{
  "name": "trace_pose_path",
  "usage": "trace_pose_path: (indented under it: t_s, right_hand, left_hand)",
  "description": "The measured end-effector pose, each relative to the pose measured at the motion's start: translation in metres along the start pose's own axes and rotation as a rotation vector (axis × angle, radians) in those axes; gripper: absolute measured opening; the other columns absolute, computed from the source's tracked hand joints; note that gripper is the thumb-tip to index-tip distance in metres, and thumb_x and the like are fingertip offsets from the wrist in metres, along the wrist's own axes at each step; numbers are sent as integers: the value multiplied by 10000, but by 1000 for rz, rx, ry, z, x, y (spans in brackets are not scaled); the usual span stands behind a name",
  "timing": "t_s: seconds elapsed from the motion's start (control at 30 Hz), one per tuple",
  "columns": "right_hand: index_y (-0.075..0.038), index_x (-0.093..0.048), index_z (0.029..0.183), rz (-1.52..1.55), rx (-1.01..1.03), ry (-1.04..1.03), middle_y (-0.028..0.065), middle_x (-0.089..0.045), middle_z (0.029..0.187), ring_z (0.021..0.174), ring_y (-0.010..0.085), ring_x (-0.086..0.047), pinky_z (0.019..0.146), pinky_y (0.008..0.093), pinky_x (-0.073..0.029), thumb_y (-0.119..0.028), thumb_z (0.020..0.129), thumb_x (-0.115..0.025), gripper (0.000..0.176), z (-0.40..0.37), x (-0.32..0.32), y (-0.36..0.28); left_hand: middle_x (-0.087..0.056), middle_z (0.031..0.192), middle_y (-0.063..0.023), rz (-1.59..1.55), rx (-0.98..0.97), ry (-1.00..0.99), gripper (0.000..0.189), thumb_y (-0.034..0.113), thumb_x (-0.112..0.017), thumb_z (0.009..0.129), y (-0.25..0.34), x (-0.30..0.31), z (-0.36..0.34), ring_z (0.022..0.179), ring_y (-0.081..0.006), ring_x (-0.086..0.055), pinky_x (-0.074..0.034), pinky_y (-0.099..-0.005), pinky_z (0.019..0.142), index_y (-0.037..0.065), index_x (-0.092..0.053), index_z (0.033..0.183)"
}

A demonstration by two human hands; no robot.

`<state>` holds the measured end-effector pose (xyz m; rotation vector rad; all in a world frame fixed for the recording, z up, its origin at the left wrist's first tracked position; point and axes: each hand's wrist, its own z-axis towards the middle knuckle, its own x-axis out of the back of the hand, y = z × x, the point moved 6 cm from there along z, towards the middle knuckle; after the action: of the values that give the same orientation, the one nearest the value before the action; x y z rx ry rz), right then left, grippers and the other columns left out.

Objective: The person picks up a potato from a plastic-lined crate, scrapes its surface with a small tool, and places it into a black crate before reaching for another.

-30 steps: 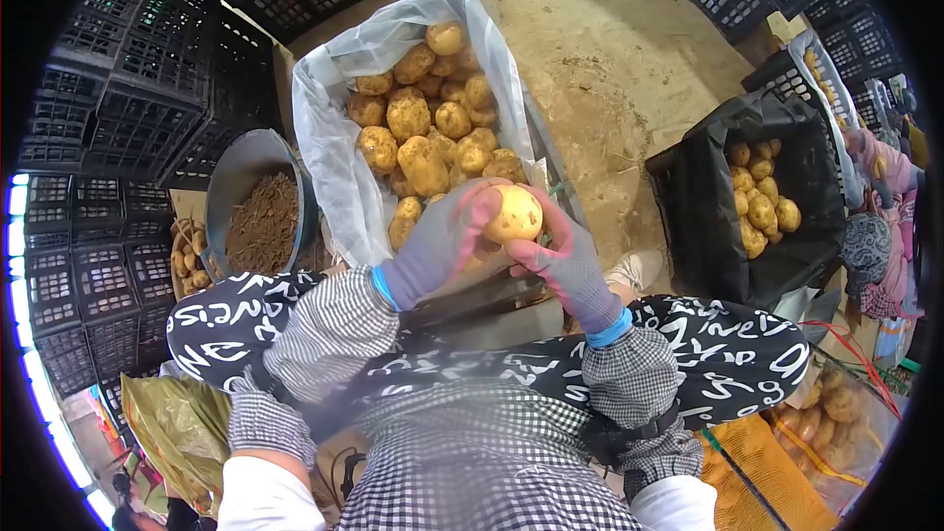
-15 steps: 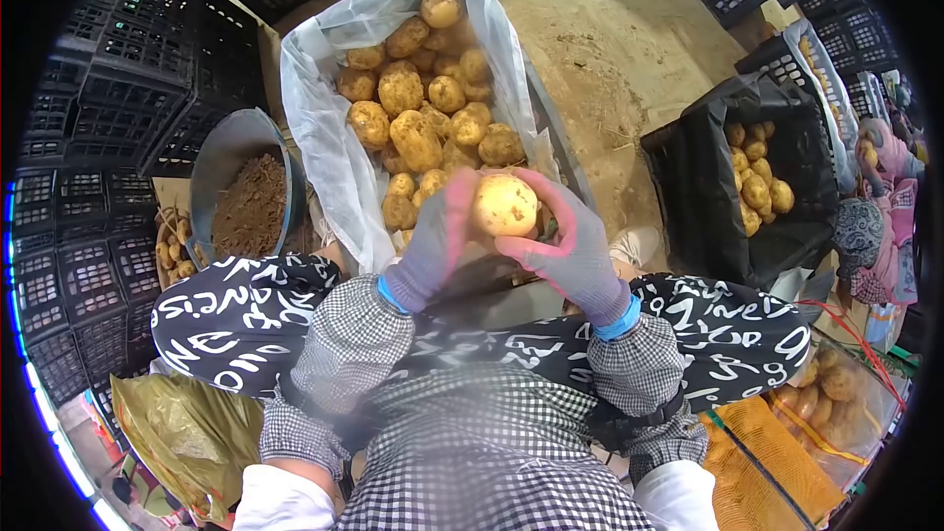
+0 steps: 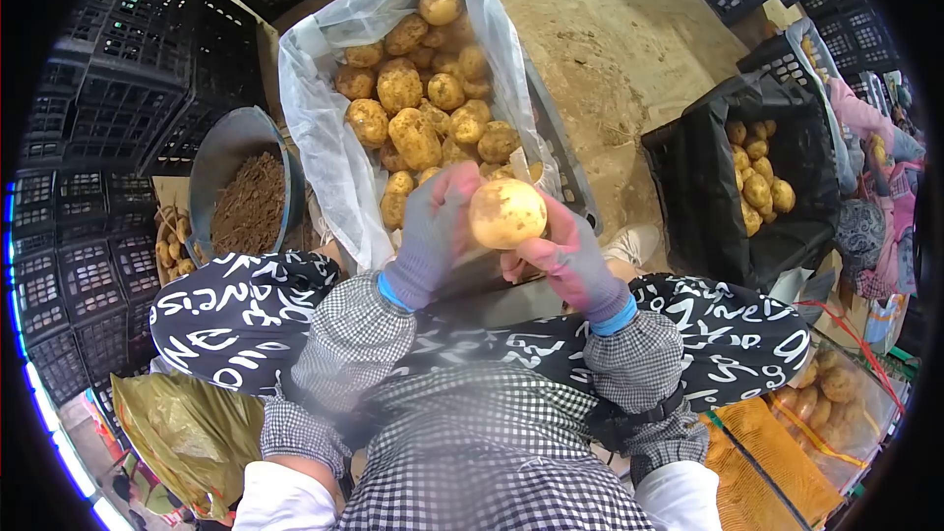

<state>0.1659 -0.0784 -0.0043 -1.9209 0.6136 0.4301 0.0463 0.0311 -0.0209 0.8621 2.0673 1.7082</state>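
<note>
Gripping one pale, rounded potato [image 3: 506, 213] between both gloved hands, raised above the lap and over the near edge of the bag beyond. Against its 9 o'clock side, left hand [image 3: 431, 233] wrapped close, fingers curled narrow. From 4 o'clock, right hand [image 3: 570, 261] cradling it, thumb pressed on the skin.

Apparently mid-inspection: held up and looked over, not yet set down anywhere. Calls next for a firm two-sided hold through any turning, then a shift to one hand before any release.

At 12 o'clock, just behind the hands, a clear plastic bag [image 3: 320, 128] heaped with dirtier potatoes [image 3: 413, 135]. At 9 o'clock, a metal basin [image 3: 218, 162] of brown soil, with a small basket [image 3: 173, 254] of tiny potatoes just beside. At 3 o'clock, well apart, a black-lined crate [image 3: 703, 197] partly filled with more. At 5 o'clock, an orange mesh sack [image 3: 757, 462]. From 9 to 11 o'clock, stacked black crates [image 3: 108, 88]; at 1 o'clock, bare dirt floor [image 3: 610, 29].
</note>
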Motion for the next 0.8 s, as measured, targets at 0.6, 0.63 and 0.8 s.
trace_pose_path:
  t_s: [0.6, 0.63, 0.8]
  right_hand:
    - [4, -445, 1332, 20, 295, 194, 112, -482, 1219, 1078, 231, -591, 778, 404, -649, -136, 1033, -458, 330, 15, -4, 10]
    - [0, -450, 1324, 14, 291, 204, 109, -477, 1212, 1075, 231, -591, 771, 416, -653, -138, 1037, -446, 318, 14, -2, 13]
    - [29, -527, 1292, -559, 473, 409, 121, -582, 1189, 1092, 218, -621, 821, 302, -571, -201, 1057, -402, 352, 10, 25, 16]
  left_hand:
    - [-588, 1178, -100, 474, -388, 38, 689, 160, -859, 653, 34, -22, -28, 1047, -297, -617, -533, -344, 870, 133, -597, 1290]
    - [-589, 1178, -101, 461, -400, 36, 692, 169, -863, 656, 32, -24, -28, 1050, -294, -618, -532, -343, 873, 128, -593, 1291]
    - [-598, 1210, -108, 396, -396, 52, 725, 211, -878, 695, 20, -28, -27, 1090, -240, -626, -518, -316, 923, 64, -544, 1321]
